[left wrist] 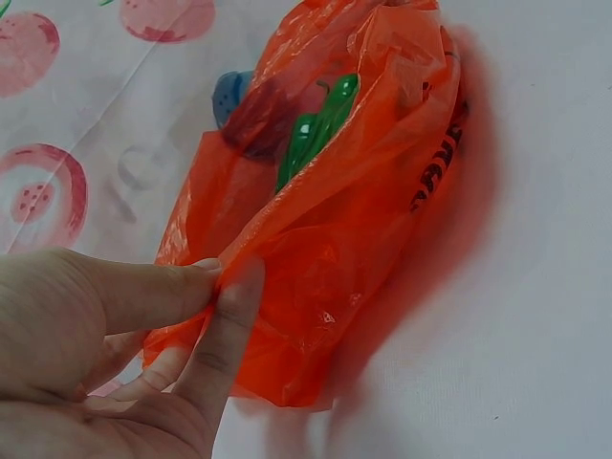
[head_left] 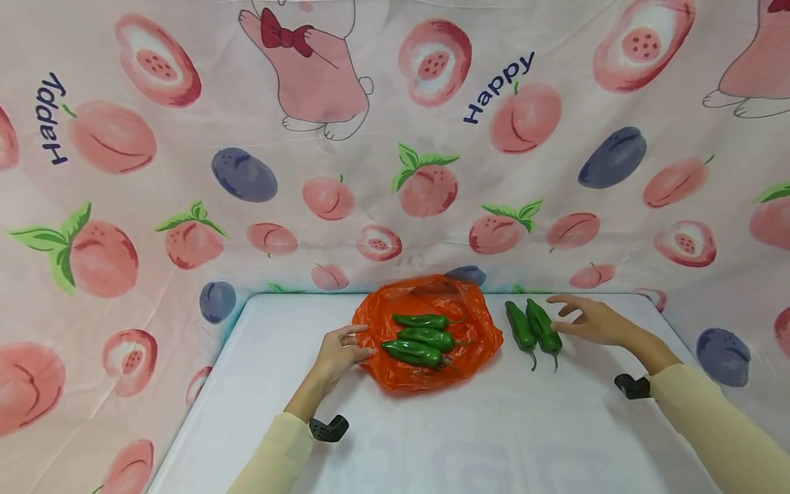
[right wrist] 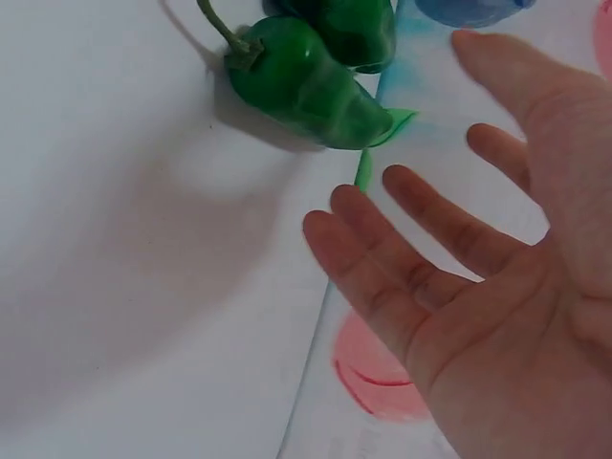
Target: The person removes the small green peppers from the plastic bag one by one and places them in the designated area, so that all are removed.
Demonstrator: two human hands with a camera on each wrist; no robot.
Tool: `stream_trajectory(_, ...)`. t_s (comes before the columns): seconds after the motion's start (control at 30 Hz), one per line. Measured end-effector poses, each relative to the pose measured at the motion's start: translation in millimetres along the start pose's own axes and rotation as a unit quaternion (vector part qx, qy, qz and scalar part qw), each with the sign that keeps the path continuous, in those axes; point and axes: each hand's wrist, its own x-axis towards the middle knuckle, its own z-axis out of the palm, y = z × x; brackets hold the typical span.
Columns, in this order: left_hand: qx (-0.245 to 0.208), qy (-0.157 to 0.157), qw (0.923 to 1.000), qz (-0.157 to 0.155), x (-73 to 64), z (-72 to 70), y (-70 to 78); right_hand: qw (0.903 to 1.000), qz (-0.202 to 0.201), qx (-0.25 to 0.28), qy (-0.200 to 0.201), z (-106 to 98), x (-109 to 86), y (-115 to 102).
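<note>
An orange-red plastic bag (head_left: 395, 381) lies spread on the white table, its mouth facing up. Three green peppers (head_left: 426, 336) rest in it, side by side. My left hand (head_left: 338, 353) pinches the bag's left rim between thumb and fingers, as the left wrist view shows. To the right of the bag two more green peppers (head_left: 543, 326) lie on the table, stems toward me. My right hand (head_left: 586, 320) hovers just right of them, fingers spread and apart from the peppers. In the right wrist view its palm (right wrist: 516, 354) holds nothing.
The white table (head_left: 494, 432) reaches back to a fruit-patterned cloth (head_left: 370, 171) that hangs behind it and along both sides. Each wrist wears a dark camera mount (head_left: 329, 429). The table's far edge runs close behind the bag and the loose peppers.
</note>
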Motion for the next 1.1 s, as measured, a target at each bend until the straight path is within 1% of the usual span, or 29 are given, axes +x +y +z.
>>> stream_trajectory(0.1,-0.002,0.001,1.0,-0.003,0.2,-0.4,-1.7,0.9999,-0.005,0.007,0.011,-1.1,-0.3,-4.7)
stream_trajectory(0.27,0.003,-0.002,1.0,-0.002,-0.8,-1.1,-3.0,0.9979,-0.025,0.026,0.053,-0.8,-2.0,-8.3)
stream_trajectory(0.43,-0.002,-0.006,1.0,0.001,-0.4,-1.1,-2.2,0.9926,-0.039,0.049,0.104,-0.5,-3.6,-13.1)
stream_trajectory(0.57,-0.006,-0.008,0.9999,0.003,0.0,-1.0,-0.5,0.9871,-0.039,0.056,0.145,0.4,-2.7,-18.1)
stream_trajectory(0.63,-0.006,-0.009,0.9999,0.006,0.3,-1.4,-0.2,0.985,-0.042,0.057,0.157,0.6,-2.4,-21.0)
stream_trajectory(0.77,-0.007,-0.008,0.9999,0.002,0.2,-2.2,0.4,0.9832,-0.056,0.066,0.16,0.7,-1.8,-27.8)
stream_trajectory(1.1,-0.003,-0.008,1.0,-0.001,0.4,-2.6,0.2,0.9826,-0.089,0.077,0.144,2.2,6.7,-39.7)
